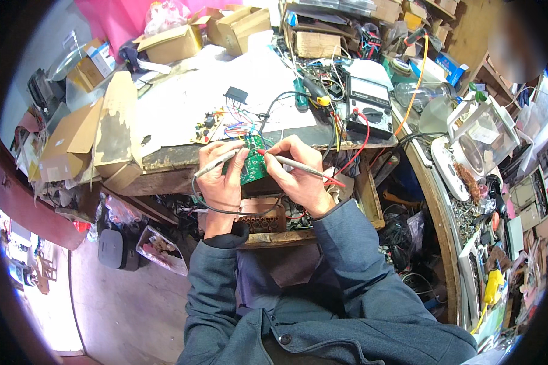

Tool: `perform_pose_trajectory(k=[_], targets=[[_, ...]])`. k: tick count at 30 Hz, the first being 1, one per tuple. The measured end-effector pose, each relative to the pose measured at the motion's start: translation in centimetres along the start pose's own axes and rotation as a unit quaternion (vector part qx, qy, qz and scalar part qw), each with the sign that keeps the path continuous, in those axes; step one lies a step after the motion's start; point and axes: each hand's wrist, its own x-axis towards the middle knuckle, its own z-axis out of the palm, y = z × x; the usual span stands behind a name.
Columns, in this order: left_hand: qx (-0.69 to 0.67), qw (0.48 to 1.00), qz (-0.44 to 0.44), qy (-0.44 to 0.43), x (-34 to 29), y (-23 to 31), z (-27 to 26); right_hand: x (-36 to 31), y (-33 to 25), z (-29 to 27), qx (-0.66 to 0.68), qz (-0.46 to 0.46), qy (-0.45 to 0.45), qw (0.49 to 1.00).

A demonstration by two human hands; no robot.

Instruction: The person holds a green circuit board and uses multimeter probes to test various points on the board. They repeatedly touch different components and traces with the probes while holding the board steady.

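Observation:
Pinched in my left hand (220, 185) is a grey test probe (215, 164) with a black lead. My right hand (304, 185) grips a second grey test probe (299, 165), whose red lead (360, 154) runs up to an analog multimeter (369, 103). A green circuit board (253, 169) lies between my hands at the bench's front edge, partly covered by my fingers. Both probe tips point at the board; contact is too small to make out. Thin coloured wires run from the board's far side toward a small black module (236, 95).
White paper (182, 91) covers much of the bench. Loose components (208, 123) lie left of the wires. A green-handled screwdriver (300, 94) sits beside tangled cables. Cardboard boxes (73, 140) stand at left and back. Below the board is an open drawer (286, 237). Clutter fills the right-hand shelf.

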Motion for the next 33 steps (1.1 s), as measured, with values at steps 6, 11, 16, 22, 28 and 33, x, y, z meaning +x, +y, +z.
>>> perform_pose_trajectory(k=[6,11,16,22,28,33], targets=[[0.016,1.0,0.004,0.0,0.0,0.2,0.1,0.1,-0.1,0.3,0.018,-0.018,0.017,1.0],[0.034,0.999,0.016,-0.001,0.1,0.5,0.2,0.1,0.0,0.2,0.011,-0.014,0.016,1.0],[0.041,0.999,0.007,0.005,0.0,0.7,0.3,0.1,-0.1,0.0,0.016,-0.006,0.008,1.0],[0.041,0.999,0.031,0.006,-0.2,0.3,0.4,0.1,-0.1,0.0,0.013,-0.001,0.005,1.0],[0.014,0.999,0.037,0.022,-0.8,-0.3,0.3,0.1,-0.4,0.1,0.016,0.005,0.005,1.0],[-0.015,0.998,0.025,0.054,-1.0,-0.5,0.5,-0.1,-0.2,-0.1,0.04,0.028,-0.013,0.999]])
